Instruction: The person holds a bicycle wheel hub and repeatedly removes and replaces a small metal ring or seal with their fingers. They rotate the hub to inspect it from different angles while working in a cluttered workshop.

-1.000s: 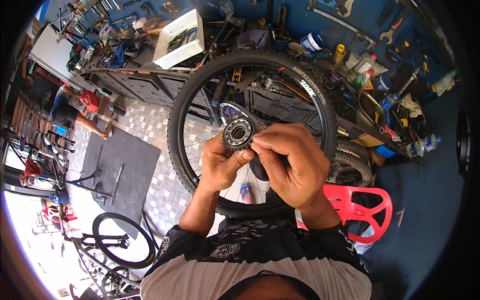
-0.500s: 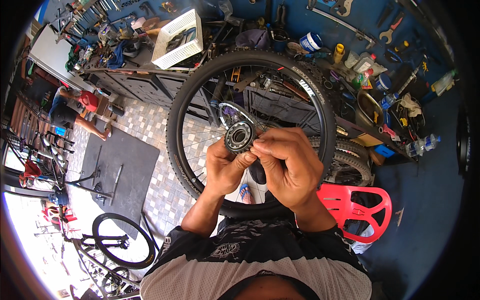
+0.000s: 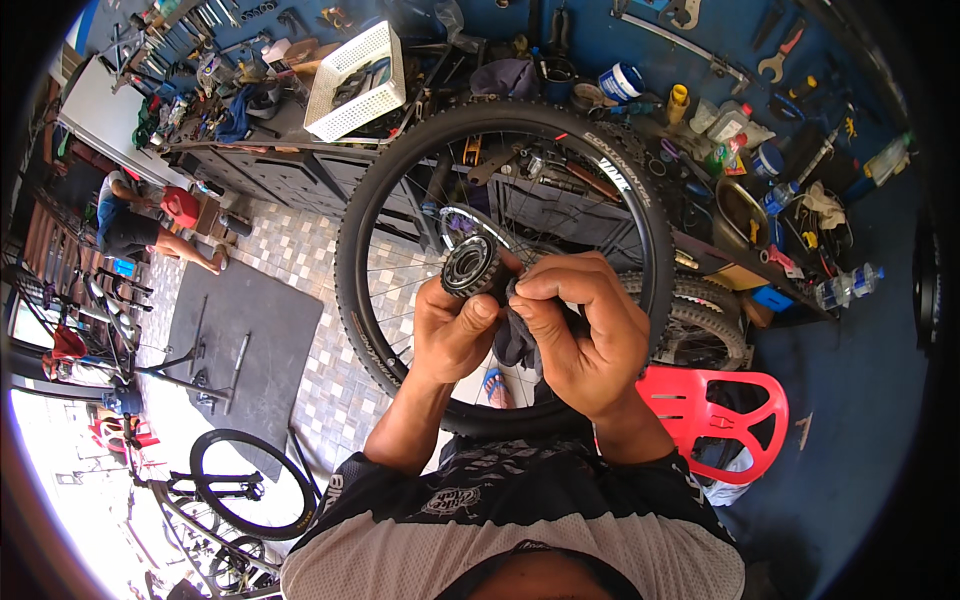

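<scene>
My left hand (image 3: 452,330) is closed around a freehub body (image 3: 471,266), a dark metal cylinder whose ringed end with a round bore faces up. Beside it, my right hand (image 3: 585,325) pinches a dark cloth (image 3: 516,340) between thumb and fingers; the cloth hangs down between the two hands. Beyond and below both hands stands a large bicycle wheel (image 3: 352,245) with a black knobbly tyre and thin spokes. Its hub area is partly hidden behind my hands and the freehub body.
A cluttered workbench (image 3: 290,150) runs along the blue wall, with a white plastic basket (image 3: 322,122) of tools. A red plastic chair (image 3: 735,405) stands at my right. Bicycles and a loose-looking wheel (image 3: 250,485) are at left, near a dark mat (image 3: 255,340). Another person (image 3: 130,225) sits far left.
The freehub body has tilted in my left hand, showing more of its side. My right fingers have drawn slightly away from its rim, and more of the dark cloth shows beneath them.
</scene>
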`<state>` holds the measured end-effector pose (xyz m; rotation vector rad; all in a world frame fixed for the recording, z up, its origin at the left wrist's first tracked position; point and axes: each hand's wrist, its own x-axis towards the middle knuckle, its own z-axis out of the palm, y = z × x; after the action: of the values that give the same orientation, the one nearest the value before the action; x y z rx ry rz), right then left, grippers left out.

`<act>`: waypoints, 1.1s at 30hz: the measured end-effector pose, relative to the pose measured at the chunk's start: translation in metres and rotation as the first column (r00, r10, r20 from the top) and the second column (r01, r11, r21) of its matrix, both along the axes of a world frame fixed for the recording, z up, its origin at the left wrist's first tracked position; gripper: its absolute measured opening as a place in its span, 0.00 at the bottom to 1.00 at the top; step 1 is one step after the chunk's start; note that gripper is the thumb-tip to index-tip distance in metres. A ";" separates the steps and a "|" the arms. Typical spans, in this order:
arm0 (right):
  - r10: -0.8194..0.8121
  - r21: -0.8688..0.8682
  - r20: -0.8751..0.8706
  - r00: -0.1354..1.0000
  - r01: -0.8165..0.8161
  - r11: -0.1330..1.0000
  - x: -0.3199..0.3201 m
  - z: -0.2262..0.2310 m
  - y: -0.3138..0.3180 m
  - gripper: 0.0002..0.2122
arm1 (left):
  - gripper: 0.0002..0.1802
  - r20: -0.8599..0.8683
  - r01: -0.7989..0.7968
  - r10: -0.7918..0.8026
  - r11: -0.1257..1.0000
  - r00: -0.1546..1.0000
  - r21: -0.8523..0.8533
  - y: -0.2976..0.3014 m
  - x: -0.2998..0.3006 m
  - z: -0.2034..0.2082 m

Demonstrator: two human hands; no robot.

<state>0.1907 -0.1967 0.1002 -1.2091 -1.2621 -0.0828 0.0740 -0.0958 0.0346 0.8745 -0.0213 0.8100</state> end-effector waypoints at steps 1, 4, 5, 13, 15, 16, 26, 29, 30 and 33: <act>-0.007 0.009 0.016 1.000 0.007 1.000 0.000 0.001 0.000 0.08 | 0.25 -0.011 -0.011 0.011 1.000 1.000 0.004 0.000 0.000 0.000; -0.028 0.027 0.057 0.998 0.027 0.999 -0.002 0.006 0.000 0.09 | 0.25 -0.037 -0.040 0.042 0.998 0.998 0.042 0.001 0.000 -0.003; -0.035 0.027 0.065 0.997 0.034 0.999 -0.003 0.007 0.000 0.09 | 0.25 -0.044 -0.050 0.052 0.997 0.998 0.059 0.001 0.000 -0.005; -0.069 0.042 0.177 0.982 0.063 0.997 -0.003 0.007 0.002 0.12 | 0.22 -0.190 -0.132 0.194 0.946 0.962 0.296 0.002 -0.008 0.008; -0.072 0.048 0.224 0.972 0.063 0.997 -0.003 0.005 0.002 0.12 | 0.21 -0.212 -0.149 0.230 0.929 0.950 0.340 0.002 -0.009 0.011; -0.065 0.042 0.204 0.977 0.057 0.997 -0.003 0.004 0.001 0.12 | 0.21 -0.227 -0.154 0.246 0.921 0.942 0.358 0.001 -0.009 0.013; -0.085 -0.042 0.057 0.995 0.087 0.995 -0.012 0.000 -0.005 0.09 | 0.19 -0.195 -0.232 0.321 0.897 0.927 0.376 -0.006 -0.005 0.005; -0.099 -0.047 0.053 0.994 0.102 0.994 -0.012 -0.002 -0.006 0.09 | 0.19 -0.213 -0.238 0.343 0.884 0.915 0.403 -0.007 -0.004 0.004; -0.104 -0.050 0.057 0.993 0.107 0.993 -0.013 -0.002 -0.007 0.09 | 0.19 -0.219 -0.245 0.350 0.885 0.911 0.396 -0.008 -0.004 0.004; -0.101 -0.098 0.033 0.994 0.103 0.990 -0.014 0.000 -0.010 0.06 | 0.20 -0.232 -0.262 0.365 0.887 0.902 0.380 -0.012 -0.003 0.004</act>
<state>0.1768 -0.2070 0.1001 -1.3623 -1.2400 -0.1132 0.0709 -0.1079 0.0383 1.3487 0.2627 0.9895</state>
